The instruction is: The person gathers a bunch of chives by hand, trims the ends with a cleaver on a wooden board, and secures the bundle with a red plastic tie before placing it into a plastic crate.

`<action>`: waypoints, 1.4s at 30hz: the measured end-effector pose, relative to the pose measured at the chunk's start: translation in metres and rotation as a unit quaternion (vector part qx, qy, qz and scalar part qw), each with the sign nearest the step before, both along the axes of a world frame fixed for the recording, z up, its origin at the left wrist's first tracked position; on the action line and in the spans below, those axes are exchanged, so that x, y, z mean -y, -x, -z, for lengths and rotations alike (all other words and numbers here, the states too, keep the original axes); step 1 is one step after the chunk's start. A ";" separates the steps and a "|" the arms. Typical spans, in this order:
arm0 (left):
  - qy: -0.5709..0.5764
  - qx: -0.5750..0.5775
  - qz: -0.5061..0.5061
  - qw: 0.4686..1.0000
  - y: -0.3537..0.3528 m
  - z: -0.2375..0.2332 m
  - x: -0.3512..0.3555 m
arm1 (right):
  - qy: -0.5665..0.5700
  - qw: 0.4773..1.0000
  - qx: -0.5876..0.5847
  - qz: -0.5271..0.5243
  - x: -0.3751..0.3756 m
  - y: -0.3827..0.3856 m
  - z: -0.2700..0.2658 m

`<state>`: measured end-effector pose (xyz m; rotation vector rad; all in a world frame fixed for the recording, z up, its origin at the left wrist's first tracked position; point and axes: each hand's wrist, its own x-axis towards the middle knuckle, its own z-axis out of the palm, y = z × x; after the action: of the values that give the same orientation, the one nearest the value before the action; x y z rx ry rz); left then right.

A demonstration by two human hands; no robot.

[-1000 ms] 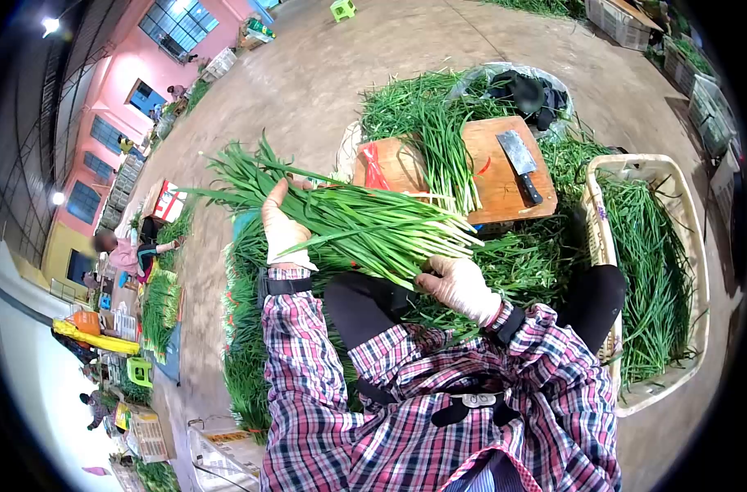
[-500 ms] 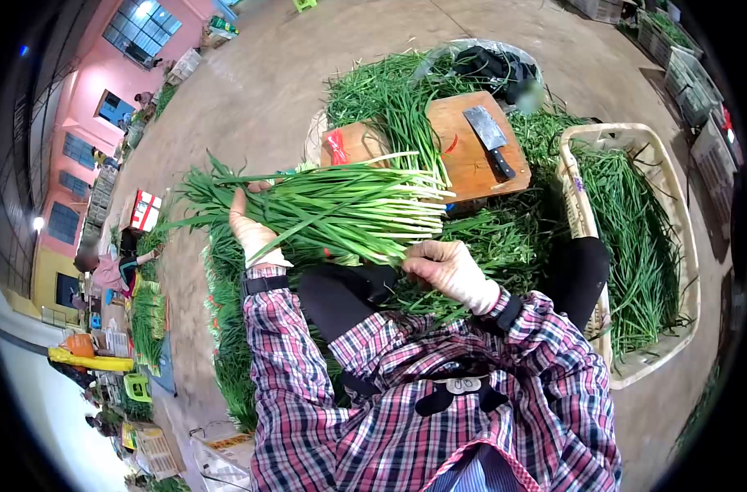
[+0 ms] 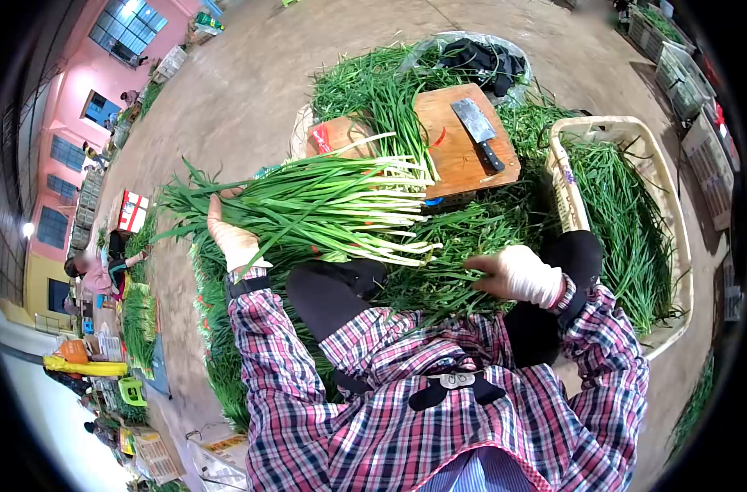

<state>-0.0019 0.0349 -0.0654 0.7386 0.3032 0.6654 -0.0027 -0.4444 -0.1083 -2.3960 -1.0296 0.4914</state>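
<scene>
A large bunch of garlic chives (image 3: 332, 201) rests across my left hand (image 3: 228, 225), which is closed around its leafy end. The pale stem ends fan out to the right, and a few stems hang lower than the others. My right hand (image 3: 513, 275), wrapped in pale cloth at the palm and wrist, is apart from the bunch. Its fingers point left, slightly apart, over loose green leaves (image 3: 464, 238), and I see nothing between them. Beyond the bunch is a wooden board (image 3: 464, 168) with a cleaver (image 3: 478, 131) and more chives on it.
A cream plastic crate (image 3: 572, 189) full of green leaves stands at my right. Red ties (image 3: 320, 138) lie on the board's left part. Tied bunches (image 3: 218, 344) are stacked at my left. Further left, another person (image 3: 99, 275) sits near more chives.
My right hand has moved from the stem ends out to the right, away from the bunch. The left hand keeps its hold, and the stems are more spread.
</scene>
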 end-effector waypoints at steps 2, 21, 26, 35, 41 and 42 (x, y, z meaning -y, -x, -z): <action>-0.007 0.002 -0.008 1.000 0.001 -0.001 0.003 | -0.119 0.992 -0.002 0.048 -0.025 0.002 -0.010; -0.022 0.037 0.037 0.998 -0.001 -0.005 0.047 | -0.230 0.963 -0.131 0.052 -0.142 -0.008 0.020; 0.009 0.020 0.053 0.998 0.004 -0.009 0.063 | -0.270 0.934 -0.234 -0.019 -0.134 -0.008 0.025; 0.062 0.025 0.070 0.995 0.002 0.006 0.031 | -0.106 0.802 -0.559 -0.180 -0.070 -0.006 -0.008; -0.020 0.014 0.001 1.000 0.006 0.000 0.023 | 0.018 0.929 -0.308 -0.202 0.004 -0.015 0.018; -0.028 0.004 -0.011 1.000 0.005 0.001 0.020 | 0.125 0.950 -0.223 -0.181 0.010 -0.018 0.003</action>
<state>-0.0069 0.0146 -0.0660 0.7876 0.2861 0.7001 0.0150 -0.4543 -0.1118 -2.1405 -1.2495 1.2981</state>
